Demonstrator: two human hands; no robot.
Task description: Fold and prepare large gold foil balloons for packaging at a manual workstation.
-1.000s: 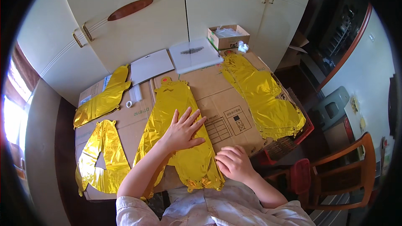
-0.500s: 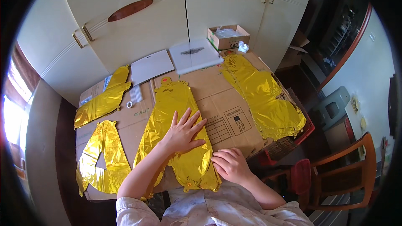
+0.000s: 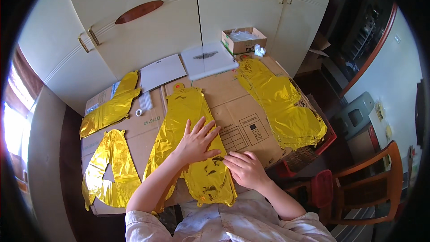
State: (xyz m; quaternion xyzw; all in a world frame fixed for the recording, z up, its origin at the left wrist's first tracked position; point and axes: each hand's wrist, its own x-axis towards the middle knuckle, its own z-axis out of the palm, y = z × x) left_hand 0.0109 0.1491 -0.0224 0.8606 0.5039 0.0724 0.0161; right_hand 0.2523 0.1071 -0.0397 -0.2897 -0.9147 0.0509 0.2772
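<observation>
A flat gold foil balloon (image 3: 186, 105) lies on the cardboard-covered table in front of me, wrinkled, with a small tab at its far end. My left hand (image 3: 196, 145) rests flat on its middle, fingers spread. At the balloon's right edge, my right hand (image 3: 247, 170) has its fingers bent and drawn together on the foil; their tips and thumb are partly hidden. To the left are an A-shaped gold foil balloon (image 3: 118, 188) with a gap in its middle and a further folded-looking one (image 3: 107, 114). Another large gold foil balloon (image 3: 280, 107) lies at the right.
Along the back are a white board (image 3: 162, 72), a clear plastic sheet (image 3: 208, 62) and an open cardboard box (image 3: 244, 40) with clear plastic inside. A tape roll (image 3: 139, 112) lies beside thin white sticks (image 3: 145, 101). A wooden chair (image 3: 392, 170) stands at the right.
My right hand has moved slightly up and left along the balloon's edge, and the foil near it is more crumpled. My left hand has stayed in place.
</observation>
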